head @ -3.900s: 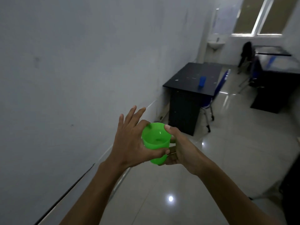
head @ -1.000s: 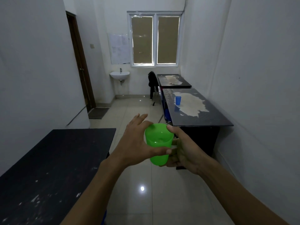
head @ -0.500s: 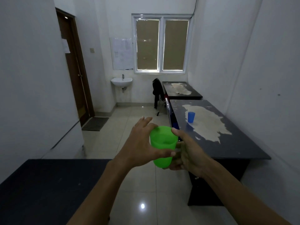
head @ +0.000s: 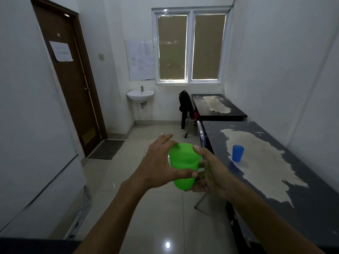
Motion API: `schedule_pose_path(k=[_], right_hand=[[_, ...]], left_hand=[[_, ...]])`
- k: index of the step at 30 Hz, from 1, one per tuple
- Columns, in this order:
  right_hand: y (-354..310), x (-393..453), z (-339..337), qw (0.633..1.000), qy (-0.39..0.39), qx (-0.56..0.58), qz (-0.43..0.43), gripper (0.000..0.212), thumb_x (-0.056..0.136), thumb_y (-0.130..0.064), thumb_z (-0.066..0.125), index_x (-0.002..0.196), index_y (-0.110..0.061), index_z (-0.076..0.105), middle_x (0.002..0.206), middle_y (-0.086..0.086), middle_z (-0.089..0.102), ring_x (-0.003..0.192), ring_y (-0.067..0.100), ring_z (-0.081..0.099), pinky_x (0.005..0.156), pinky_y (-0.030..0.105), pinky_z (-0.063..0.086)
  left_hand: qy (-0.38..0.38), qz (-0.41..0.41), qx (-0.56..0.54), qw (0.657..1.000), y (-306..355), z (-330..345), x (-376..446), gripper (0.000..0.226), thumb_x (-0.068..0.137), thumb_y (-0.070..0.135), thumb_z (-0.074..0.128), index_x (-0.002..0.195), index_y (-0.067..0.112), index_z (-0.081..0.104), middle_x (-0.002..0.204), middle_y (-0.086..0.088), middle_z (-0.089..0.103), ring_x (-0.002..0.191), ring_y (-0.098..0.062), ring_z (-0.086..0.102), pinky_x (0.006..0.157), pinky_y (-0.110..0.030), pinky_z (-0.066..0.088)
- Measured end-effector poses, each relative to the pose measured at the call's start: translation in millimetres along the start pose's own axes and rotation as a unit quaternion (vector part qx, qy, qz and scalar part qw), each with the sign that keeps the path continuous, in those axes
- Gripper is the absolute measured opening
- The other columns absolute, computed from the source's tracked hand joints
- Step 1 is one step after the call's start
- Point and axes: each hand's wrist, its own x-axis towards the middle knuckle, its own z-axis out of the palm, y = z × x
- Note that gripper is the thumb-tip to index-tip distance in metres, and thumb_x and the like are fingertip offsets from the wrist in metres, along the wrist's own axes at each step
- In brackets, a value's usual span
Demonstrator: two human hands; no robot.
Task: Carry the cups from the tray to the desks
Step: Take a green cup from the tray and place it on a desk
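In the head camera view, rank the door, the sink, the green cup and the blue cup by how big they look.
1. Door
2. Green cup, though it is held near the camera, which inflates it
3. Sink, far off, so it looks small
4. Blue cup

brown door (head: 73, 85), wall sink (head: 140, 94), window (head: 189, 46)
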Motion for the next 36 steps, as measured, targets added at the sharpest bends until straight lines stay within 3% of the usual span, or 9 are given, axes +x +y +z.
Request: schedule_pose_path(k=[6,10,21,26,36], right_hand=[[-41.3,128.0,-37.7,1.0,-0.026,-0.016,0.003,0.086,0.059,-0.083,0.054,0.113,-0.017,0.062,0.095,0.019,0.077,0.089,0.034,0.074,0.082,0.04,0.052],[-56.2,208.2,-52.3,0.999,-0.041,0.008,0.027,0.092,0.058,-0.083,0.056,0.12,-0.015,0.061,0.1,0.021,0.075,0.091,0.036,0.074,0.073,0.041,0.057],[-110.9,436.5,-72.7,0.996,-0.03,0.079,0.02,0.087,0.063,-0.072,0.066,0.121,-0.008,0.061,0.112,0.029,0.068,0.096,0.041,0.071,0.073,0.047,0.058],[-149.4,532.3,-86.8,0.995,-0.007,0.098,0.007,0.082,0.065,-0.067,0.068,0.12,-0.006,0.062,0.112,0.028,0.069,0.098,0.042,0.07,0.075,0.047,0.059],[-189.5,731.6,-144.4,0.994,0.004,0.107,0.011,0.08,0.072,-0.068,0.066,0.121,-0.005,0.063,0.111,0.026,0.071,0.099,0.04,0.071,0.075,0.044,0.059]], left_hand=[[-0.002,-0.022,-0.007,1.0,-60.1,10.5,122.1,0.094,0.051,0.064,0.082,0.13,0.025,0.05,0.158,0.002,0.026,0.147,-0.012,0.011,0.118,-0.042,0.014],[-0.016,-0.03,0.002,0.999,-106.1,17.0,191.7,0.094,0.052,0.062,0.083,0.131,0.021,0.052,0.159,-0.001,0.025,0.148,-0.015,0.011,0.119,-0.051,0.016],[-0.024,-0.001,0.006,1.0,-255.3,29.0,391.3,0.09,0.053,0.06,0.084,0.127,0.019,0.053,0.158,-0.003,0.027,0.146,-0.014,0.015,0.116,-0.044,0.018],[-0.039,0.018,0.023,0.999,-308.8,15.8,488.9,0.091,0.053,0.061,0.083,0.129,0.02,0.053,0.158,-0.004,0.027,0.147,-0.017,0.015,0.117,-0.055,0.02],[-0.064,0.023,0.038,0.997,-418.2,53.0,676.3,0.096,0.055,0.064,0.081,0.135,0.021,0.049,0.16,-0.003,0.023,0.148,-0.016,0.01,0.118,-0.056,0.015]])
